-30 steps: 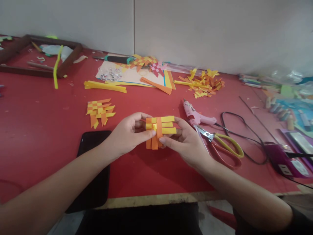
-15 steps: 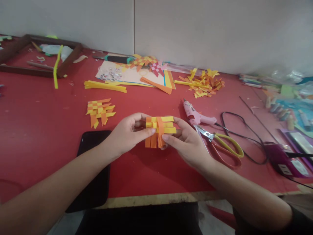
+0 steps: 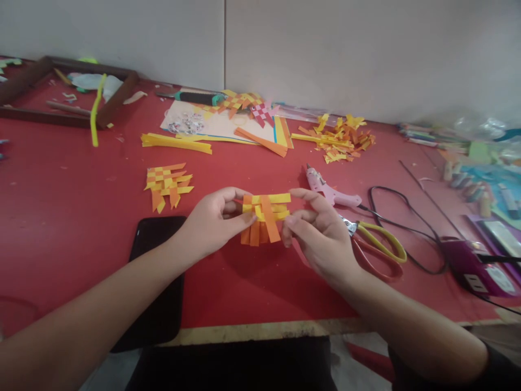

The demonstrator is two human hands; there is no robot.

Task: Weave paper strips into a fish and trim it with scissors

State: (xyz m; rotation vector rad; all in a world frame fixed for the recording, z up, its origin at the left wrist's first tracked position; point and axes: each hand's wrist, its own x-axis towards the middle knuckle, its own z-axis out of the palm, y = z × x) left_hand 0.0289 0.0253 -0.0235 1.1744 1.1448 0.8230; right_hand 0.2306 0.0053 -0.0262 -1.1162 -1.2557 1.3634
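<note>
"What's in the left hand (image 3: 209, 221)?"
"A woven paper piece (image 3: 257, 208) of orange and yellow strips. The thumb presses its front, with fingers curled behind the left edge."
"And where is that piece?"
"Up off the table, left of the pink hot-glue gun (image 3: 336, 196) and a little nearer the person."
"Is the right hand (image 3: 321, 233) gripping too?"
"I can't tell. Its index finger reaches out by the top yellow strip, while the thumb tip is at the ends of the lower yellow ones. An orange strip (image 3: 270, 221) slants down across them."
"Anything else around the glue gun?"
"Scissors (image 3: 382, 228) with red and yellow handles, just nearer; a pile of paper scraps (image 3: 345, 138), beyond it; and a checkered paper fish (image 3: 165, 183), well to its left."
</note>
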